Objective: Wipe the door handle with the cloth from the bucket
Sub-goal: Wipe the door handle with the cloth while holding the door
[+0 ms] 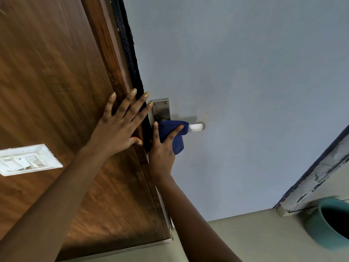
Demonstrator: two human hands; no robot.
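A metal door handle (197, 126) juts from a steel backplate (161, 110) on the pale blue door. A dark blue cloth (174, 132) is wrapped over the lever near the backplate, so only the lever's tip shows. My right hand (162, 148) presses the cloth onto the lever from below, fingers spread over it. My left hand (120, 122) lies flat with fingers apart on the brown wooden panel and frame edge, just left of the handle. A teal bucket (321, 229) stands on the floor at the lower right.
A white switch plate (28, 159) is set in the wooden panel (56, 82) at the left. A black strip (130, 53) runs along the frame edge. The floor (255, 237) is beige, with a worn white skirting (317, 178) beside the bucket.
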